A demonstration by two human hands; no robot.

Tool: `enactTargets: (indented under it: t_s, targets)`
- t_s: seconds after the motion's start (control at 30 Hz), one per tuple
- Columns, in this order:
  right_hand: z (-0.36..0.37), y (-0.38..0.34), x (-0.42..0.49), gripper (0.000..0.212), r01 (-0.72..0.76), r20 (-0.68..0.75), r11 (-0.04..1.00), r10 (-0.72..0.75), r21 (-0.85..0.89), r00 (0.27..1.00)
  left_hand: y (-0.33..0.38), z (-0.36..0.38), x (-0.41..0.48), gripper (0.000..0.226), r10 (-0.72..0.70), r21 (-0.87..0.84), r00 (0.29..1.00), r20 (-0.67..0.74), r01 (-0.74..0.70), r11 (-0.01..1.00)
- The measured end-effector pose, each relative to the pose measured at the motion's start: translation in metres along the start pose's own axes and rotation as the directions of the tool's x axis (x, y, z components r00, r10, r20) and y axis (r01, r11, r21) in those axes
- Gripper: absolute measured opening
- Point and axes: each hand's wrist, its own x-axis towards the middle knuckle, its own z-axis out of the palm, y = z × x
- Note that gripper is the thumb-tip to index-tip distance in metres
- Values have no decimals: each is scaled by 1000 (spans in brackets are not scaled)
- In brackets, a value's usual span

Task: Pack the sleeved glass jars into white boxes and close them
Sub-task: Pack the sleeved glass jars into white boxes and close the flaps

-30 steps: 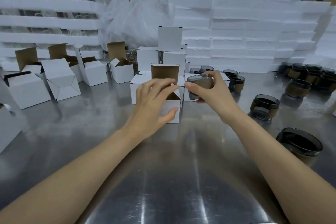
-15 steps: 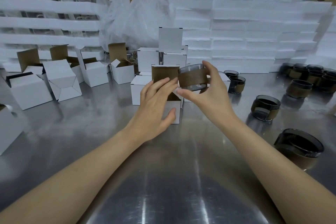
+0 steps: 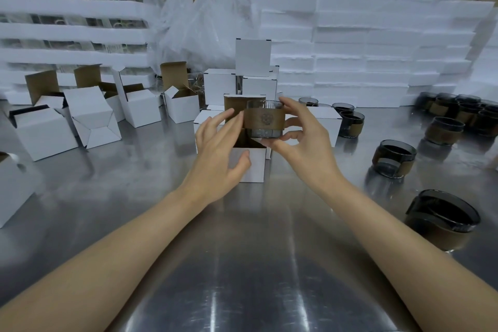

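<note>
The right grip (image 3: 299,140) is pinching a sleeved jar (image 3: 264,122) above the open box (image 3: 249,162); the left grip (image 3: 219,148), fingers released, is resting against the box's near edge.

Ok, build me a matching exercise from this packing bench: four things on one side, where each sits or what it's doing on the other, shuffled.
1. right hand
2. left hand
3. open white box
4. foam slabs

a. stacked along the back
b. under the held jar
c. grips the sleeved jar
d. steadies the box, fingers spread

Pairs: 1-c, 2-d, 3-b, 4-a
</note>
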Motion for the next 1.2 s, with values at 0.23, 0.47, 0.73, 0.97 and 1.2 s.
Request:
enactTargets:
  t_s: [0.23, 0.47, 0.73, 0.97, 1.2]
  targets:
    - [0, 4, -1, 68, -25, -1, 1000, 25, 5, 1000, 0, 3, -1, 62, 4, 15, 1000, 3, -4, 1000]
    - [3, -10, -7, 70, 179, -48, 984, -180, -25, 982, 3, 2, -1, 65, 4, -20, 1000, 8, -4, 1000]
    - [9, -22, -11, 71, 281, 11, 948, -283, -148, 959, 0, 4, -2, 41, 107, 4, 994, 20, -107, 994]
    - [10, -19, -10, 69, 329, 26, 932, -329, -152, 944, 0, 5, -1, 41, 88, -19, 996, 4, -87, 996]
    - [-2, -9, -2, 65, 122, 0, 991, -122, -63, 993, 1, 1, 0, 54, 3, 58, 1000, -8, -3, 998]
